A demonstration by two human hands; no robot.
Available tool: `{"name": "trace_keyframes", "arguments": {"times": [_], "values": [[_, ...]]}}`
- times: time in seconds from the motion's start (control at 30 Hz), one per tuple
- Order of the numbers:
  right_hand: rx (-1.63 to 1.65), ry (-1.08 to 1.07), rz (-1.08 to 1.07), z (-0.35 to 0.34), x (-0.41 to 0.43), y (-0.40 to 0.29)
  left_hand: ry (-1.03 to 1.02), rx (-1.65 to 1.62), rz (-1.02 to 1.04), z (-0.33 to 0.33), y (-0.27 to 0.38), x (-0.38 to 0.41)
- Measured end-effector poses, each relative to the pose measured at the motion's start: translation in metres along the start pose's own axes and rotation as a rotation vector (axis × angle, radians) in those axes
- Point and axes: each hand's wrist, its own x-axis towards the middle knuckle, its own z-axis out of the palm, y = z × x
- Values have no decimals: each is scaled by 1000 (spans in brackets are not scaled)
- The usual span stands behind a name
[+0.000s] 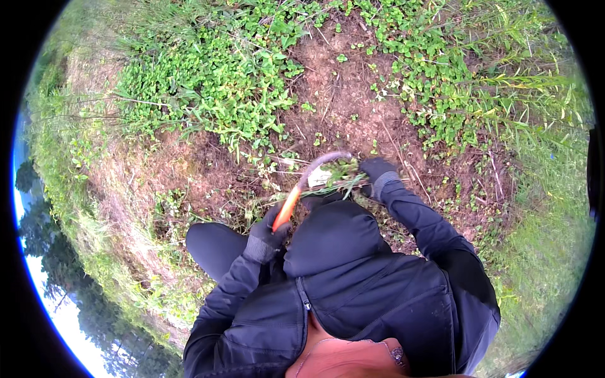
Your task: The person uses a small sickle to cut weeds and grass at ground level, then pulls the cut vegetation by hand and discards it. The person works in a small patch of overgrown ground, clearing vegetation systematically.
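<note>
Gloved in dark knit, my left hand (269,229) is closed around the orange handle (287,209) of a sickle. The curved metal blade (317,163) arcs up and right, its tip close to my right hand (375,172), which also wears a dark glove. My right fingers are closed at the end of a clump of cut or pulled weeds (347,172); the fingertips are partly hidden. Long grass stems lie across the clump, just beyond my knee. Inside the blade's curve shows a pale white patch (319,177) that I cannot identify.
Low leafy green plants (212,71) spread ahead on the left, and more creeping plants (435,90) grow on the right. Between them runs bare reddish-brown soil (345,99) with dry stems. Taller grass (543,212) stands to the right. My bent knee (215,248) juts out at left.
</note>
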Motion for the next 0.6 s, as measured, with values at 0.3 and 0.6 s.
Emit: {"name": "trace_keyframes", "arguments": {"times": [0.3, 0.6], "values": [[-90, 441, 9, -34, 63, -33, 122, 332, -130, 13, 37, 121], [-64, -72, -35, -8, 34, -5, -316, 140, -112, -1, 14, 14]]}}
